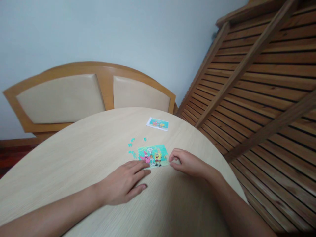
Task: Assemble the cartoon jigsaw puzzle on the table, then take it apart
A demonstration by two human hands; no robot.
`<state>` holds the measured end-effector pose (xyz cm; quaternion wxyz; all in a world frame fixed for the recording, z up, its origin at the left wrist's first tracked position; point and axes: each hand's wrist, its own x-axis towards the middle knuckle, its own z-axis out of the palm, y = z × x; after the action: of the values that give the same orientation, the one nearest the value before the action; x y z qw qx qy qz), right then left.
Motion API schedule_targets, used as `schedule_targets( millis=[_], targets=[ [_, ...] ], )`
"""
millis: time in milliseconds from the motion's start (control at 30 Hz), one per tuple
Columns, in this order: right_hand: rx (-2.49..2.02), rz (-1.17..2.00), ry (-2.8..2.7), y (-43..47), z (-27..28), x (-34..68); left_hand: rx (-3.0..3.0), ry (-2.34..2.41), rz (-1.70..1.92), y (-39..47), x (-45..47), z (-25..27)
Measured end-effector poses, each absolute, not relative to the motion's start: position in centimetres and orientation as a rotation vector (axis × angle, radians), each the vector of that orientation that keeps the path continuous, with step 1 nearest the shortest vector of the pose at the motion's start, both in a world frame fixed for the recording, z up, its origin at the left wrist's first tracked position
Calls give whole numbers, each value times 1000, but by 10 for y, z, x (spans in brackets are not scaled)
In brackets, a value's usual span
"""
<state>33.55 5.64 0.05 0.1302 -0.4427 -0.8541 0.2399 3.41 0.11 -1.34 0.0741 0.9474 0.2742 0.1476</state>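
A jigsaw puzzle (pixel 158 151) with cartoon figures on a turquoise background lies flat on the table, mostly assembled. My left hand (pixel 125 181) rests flat, its fingertips on the puzzle's lower left corner and the thumb apart on the tabletop. At the puzzle's right edge, my right hand (pixel 185 161) has its fingers curled and thumb and fingertip close together. Whether a piece sits between those tips is too small to make out. Several loose turquoise puzzle pieces (pixel 130 144) are scattered left of and beyond the puzzle, one piece (pixel 145 139) lying apart from the others.
Farther back on the round pale wood table (pixel 98 141) lies a picture card (pixel 158 124) with the same cartoon scene. A bench back with cream padded panels (pixel 61 98) stands behind the table against the wall. A slatted wooden panel (pixel 259 82) leans along the right side.
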Motion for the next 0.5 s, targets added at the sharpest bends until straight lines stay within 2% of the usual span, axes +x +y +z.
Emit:
schedule_targets(
  millis=[500],
  targets=[
    [-1292, 731, -2461, 58, -4, 336, 2846, 827, 449, 2, 34, -15]
  ],
)
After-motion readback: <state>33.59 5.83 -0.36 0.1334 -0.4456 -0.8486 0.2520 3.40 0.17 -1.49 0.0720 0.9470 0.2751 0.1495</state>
